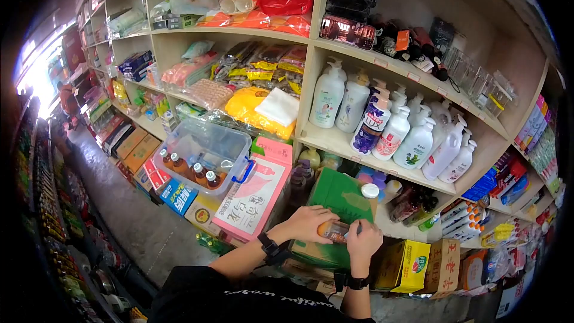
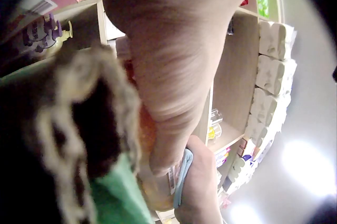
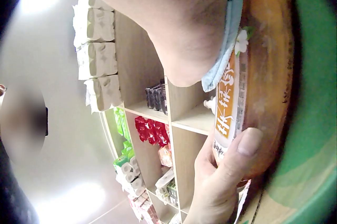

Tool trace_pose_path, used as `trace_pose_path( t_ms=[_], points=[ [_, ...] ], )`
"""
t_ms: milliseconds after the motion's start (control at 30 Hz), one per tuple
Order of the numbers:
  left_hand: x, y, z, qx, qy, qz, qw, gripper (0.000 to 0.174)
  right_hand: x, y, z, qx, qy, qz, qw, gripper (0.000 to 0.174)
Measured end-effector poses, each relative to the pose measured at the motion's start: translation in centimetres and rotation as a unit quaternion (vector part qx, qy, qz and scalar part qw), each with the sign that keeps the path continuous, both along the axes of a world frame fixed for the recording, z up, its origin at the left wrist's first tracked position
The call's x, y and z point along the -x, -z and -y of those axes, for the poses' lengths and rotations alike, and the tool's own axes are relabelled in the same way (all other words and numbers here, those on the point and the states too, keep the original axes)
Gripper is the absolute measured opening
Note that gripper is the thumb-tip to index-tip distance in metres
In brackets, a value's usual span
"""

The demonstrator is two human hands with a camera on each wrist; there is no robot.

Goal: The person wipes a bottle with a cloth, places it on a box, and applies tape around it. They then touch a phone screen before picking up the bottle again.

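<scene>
My left hand point(image 1: 312, 225) grips a bottle of amber liquid point(image 3: 266, 76) with an orange and white label. Its thumb lies along the glassy side in the right wrist view. The bottle is on its side, close over a green cardboard box point(image 1: 341, 194). From the other end my right hand point(image 1: 366, 240) holds a folded light blue cloth point(image 3: 225, 45) against the bottle, beside the label. The cloth point(image 2: 183, 176) also shows under the right fingers in the left wrist view. Part of the bottle is hidden behind both hands.
Left of the green box stands a pink and white carton point(image 1: 254, 188). A clear plastic bin point(image 1: 230, 143) beyond it holds several dark-capped bottles. White pump bottles point(image 1: 412, 140) line the shelf ahead. Yellow and brown cartons point(image 1: 439, 266) stand at the right.
</scene>
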State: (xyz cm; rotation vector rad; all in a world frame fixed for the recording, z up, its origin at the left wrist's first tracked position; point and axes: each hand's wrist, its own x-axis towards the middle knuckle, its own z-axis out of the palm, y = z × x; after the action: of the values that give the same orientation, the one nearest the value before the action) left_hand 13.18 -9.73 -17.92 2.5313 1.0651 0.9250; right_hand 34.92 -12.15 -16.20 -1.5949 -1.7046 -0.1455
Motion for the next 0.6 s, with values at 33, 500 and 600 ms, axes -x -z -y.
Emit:
trace_pose_path(
  t_ms=[33, 500, 600],
  points=[
    [0.01, 0.00, 0.00, -0.003, 0.000, 0.003, 1.000, 0.072, 0.00, -0.01, -0.05, -0.001, 0.001, 0.002, 1.000, 0.021],
    [-0.20, -0.21, 0.21, 0.006, -0.004, 0.000, 1.000, 0.072, -0.04, -0.41, 0.03, -0.003, 0.009, 0.017, 1.000, 0.021],
    [-0.18, -0.27, 0.27, 0.009, -0.005, -0.001, 1.000, 0.072, -0.12, -0.21, 0.01, 0.012, 0.003, 0.005, 1.000, 0.021]
  ],
)
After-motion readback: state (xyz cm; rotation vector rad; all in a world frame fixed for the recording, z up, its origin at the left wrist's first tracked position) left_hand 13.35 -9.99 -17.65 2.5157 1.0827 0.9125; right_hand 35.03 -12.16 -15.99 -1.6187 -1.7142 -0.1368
